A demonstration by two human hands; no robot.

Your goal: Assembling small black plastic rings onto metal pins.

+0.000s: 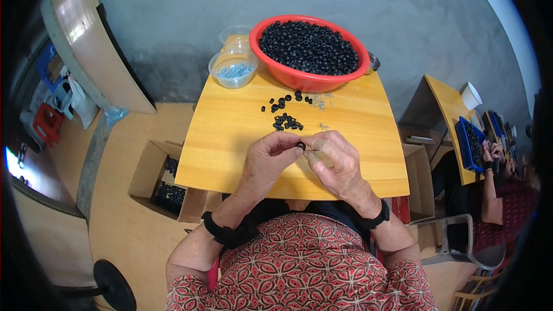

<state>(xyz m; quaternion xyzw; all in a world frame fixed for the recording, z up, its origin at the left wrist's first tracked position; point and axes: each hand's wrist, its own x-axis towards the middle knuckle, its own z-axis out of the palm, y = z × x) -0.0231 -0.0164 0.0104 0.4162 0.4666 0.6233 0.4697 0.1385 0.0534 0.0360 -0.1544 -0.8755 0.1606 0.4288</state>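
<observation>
Over the near part of the wooden table, my left hand (266, 158) pinches a small black ring-shaped part (300, 145) between thumb and fingertips. Close against it from the other side is my right hand (340, 161), its thumb and fingers pinched together at the part; whatever they grip is too small to make out. Just beyond my hands lie a pile of loose black parts (286, 122) and a few more black pieces (281, 101). Small silvery metal pieces (318, 101) are scattered beside them, with a few (324, 127) nearer my right hand.
A red basin (311, 83) heaped with black parts stands at the table's far edge. Left of it is a clear tub (233, 82) of small metal pieces. Cardboard boxes (147, 184) flank the table. At right, another person (501, 207) works at a second table with a blue tray (465, 144).
</observation>
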